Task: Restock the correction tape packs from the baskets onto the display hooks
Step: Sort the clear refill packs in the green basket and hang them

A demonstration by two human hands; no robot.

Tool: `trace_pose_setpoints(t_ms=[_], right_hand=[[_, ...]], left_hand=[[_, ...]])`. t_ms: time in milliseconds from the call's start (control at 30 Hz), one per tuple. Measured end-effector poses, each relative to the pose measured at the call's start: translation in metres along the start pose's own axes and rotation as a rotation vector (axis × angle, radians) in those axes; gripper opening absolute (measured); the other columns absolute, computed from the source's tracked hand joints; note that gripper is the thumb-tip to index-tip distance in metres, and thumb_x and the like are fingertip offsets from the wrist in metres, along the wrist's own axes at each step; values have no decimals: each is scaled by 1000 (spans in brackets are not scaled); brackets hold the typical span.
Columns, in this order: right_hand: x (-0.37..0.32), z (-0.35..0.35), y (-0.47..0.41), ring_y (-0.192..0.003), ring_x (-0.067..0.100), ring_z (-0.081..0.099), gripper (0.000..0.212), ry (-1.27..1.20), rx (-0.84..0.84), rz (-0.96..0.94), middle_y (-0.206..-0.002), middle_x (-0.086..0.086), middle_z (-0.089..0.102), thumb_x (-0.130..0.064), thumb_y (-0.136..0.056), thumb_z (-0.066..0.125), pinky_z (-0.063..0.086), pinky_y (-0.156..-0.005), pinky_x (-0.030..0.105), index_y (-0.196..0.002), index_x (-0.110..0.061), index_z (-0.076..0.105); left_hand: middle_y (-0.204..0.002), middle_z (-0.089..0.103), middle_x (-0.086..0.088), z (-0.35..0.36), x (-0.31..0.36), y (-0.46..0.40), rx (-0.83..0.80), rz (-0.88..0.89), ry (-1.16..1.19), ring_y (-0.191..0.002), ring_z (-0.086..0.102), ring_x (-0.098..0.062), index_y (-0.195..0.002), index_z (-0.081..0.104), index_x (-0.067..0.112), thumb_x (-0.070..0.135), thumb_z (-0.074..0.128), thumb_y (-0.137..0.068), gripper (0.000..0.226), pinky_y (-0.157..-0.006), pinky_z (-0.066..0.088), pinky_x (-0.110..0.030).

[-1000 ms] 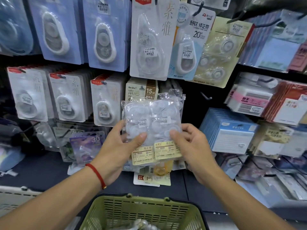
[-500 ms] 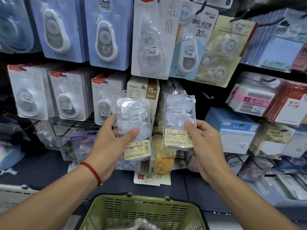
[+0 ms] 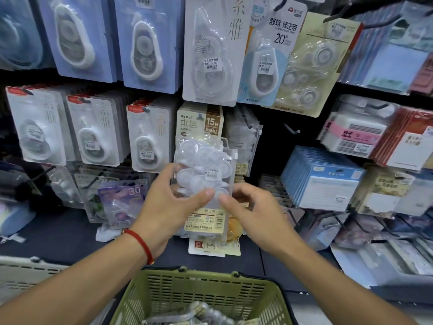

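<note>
Behind held correction tape pack (image 3: 204,174), card (image 3: 199,124) reads "BoBo 15M".

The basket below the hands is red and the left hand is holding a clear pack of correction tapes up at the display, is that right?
Not quite. The basket is olive green, not red; the head view shows its slotted green wall below the hands. The rest stands: the left hand holds the clear pack of correction tapes up at the display.

BoBo card (image 3: 199,120): "15M"; purple pack (image 3: 121,198): "30".
</note>
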State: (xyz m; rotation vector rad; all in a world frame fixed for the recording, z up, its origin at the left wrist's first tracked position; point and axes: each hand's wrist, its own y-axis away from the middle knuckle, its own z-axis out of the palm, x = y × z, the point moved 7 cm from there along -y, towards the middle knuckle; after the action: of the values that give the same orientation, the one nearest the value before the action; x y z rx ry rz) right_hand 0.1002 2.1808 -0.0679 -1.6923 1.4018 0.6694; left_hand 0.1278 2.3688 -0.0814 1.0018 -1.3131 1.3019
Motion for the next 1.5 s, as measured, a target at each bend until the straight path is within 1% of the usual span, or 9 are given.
trace_pose_setpoints(t_ms=[167,267,433,600,800,933,1033,1167,1500], right_hand=[[2,-12,-2,-85,39,71,18,-298,188,33,-91,15,75,-41,-99,64,60,-79,58,-98,-24,67],[11,-31,-4,-62,24,67,19,-378,305,85,-84,13,75,-40,-105,61,53,-50,32,-100,-22,62],[18,-41,-8,-80,18,78,21,-451,304,130,-90,4,81,-35,-106,61,60,-62,28,-110,-15,65],[16,-46,-10,-88,26,71,23,-462,315,130,-92,17,76,-37,-104,64,56,-83,44,-103,-15,71],[12,-48,-12,-76,11,75,27,-616,268,147,-92,2,80,-19,-105,57,57,-61,24,-93,-22,81],[21,-57,-10,-115,7,63,38,-26,336,165,-124,-14,65,-31,-102,63,50,-96,30,-139,-29,59],[13,-35,-10,-111,-3,63,32,11,165,80,-121,-19,68,-35,-100,68,53,-102,31,-132,-31,64],[5,-2,-4,-104,8,72,16,-109,-35,4,-109,-11,77,-39,-98,70,58,-95,38,-110,-29,72],[9,-29,-4,-85,21,79,15,-484,284,135,-95,7,80,-26,-106,62,60,-61,28,-109,-13,67]], left_hand=[[-107,80,6,0,5,0,17,14,-2,-97,77,-11,-117,62,24,27,88,-74,50,-74,59,-18],[-111,79,6,-10,5,-4,68,-4,-19,-103,75,-11,-120,63,26,16,85,-83,44,-80,58,-19],[-112,78,-4,-19,6,-6,101,-44,-40,-109,73,-25,-124,62,25,11,81,-88,43,-97,59,-44],[-109,79,-1,-20,6,-9,105,-42,-43,-106,73,-23,-122,62,28,12,80,-89,41,-89,56,-35],[-109,77,-10,-22,4,-11,125,-46,-7,-110,71,-34,-121,64,31,13,69,-96,31,-102,54,-57],[-108,78,-4,-14,6,-7,69,-42,52,-108,72,-30,-111,68,29,7,56,-103,26,-102,52,-60],[-112,79,2,3,5,-1,-48,-41,71,-113,72,-23,-116,68,25,3,57,-103,27,-98,54,-43],[-113,78,-7,19,3,6,-156,-35,49,-106,75,-23,-119,68,21,2,65,-99,28,-86,60,-30],[-132,69,-7,25,8,11,-281,-60,43,-111,73,-34,-139,58,27,-10,70,-91,62,-96,61,-45]])
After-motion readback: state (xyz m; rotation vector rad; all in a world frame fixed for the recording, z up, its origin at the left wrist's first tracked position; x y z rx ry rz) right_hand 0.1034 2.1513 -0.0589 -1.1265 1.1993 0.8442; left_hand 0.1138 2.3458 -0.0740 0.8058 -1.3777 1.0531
